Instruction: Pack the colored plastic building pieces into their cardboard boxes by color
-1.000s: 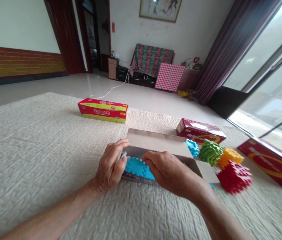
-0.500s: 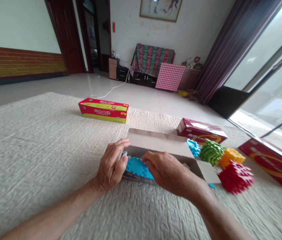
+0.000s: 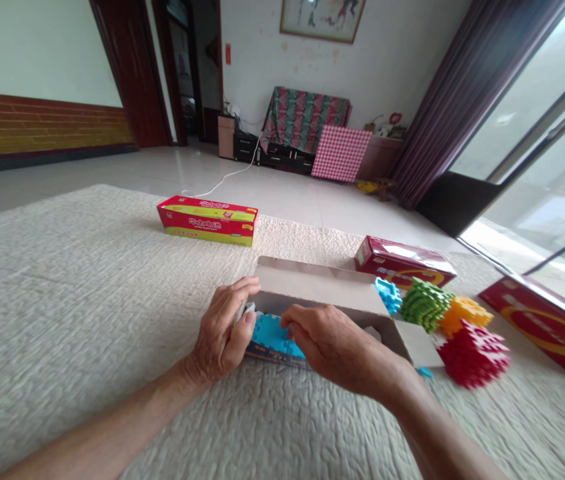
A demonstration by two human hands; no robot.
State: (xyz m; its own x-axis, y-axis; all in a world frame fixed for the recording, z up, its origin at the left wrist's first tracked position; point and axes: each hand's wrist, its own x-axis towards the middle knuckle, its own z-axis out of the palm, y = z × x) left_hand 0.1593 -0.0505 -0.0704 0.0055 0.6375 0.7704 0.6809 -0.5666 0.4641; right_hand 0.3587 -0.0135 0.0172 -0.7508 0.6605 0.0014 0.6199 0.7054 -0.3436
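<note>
An open cardboard box (image 3: 322,285) lies in front of me, its long flap raised at the back. My left hand (image 3: 225,330) wraps round its left end, thumb on the near side, fingers on the far side. Blue interlocking plastic pieces (image 3: 271,333) lie flat inside the box's left part. My right hand (image 3: 327,337) reaches in over them, fingers curled and closed with the tips at the blue pieces. The palm hides what is under it. A small blue piece (image 3: 425,372) lies by the box's right end flap.
At right stand stacks of interlocking pieces: blue (image 3: 388,295), green (image 3: 425,305), yellow (image 3: 463,316) and red (image 3: 475,355). A dark red box (image 3: 402,262) is behind them, another red box (image 3: 547,327) beyond. A red-and-yellow box (image 3: 207,222) sits at the back left on the quilted cover (image 3: 87,287).
My right hand's fingertips have shifted slightly left over the blue pieces. My left hand and the box stay where they were.
</note>
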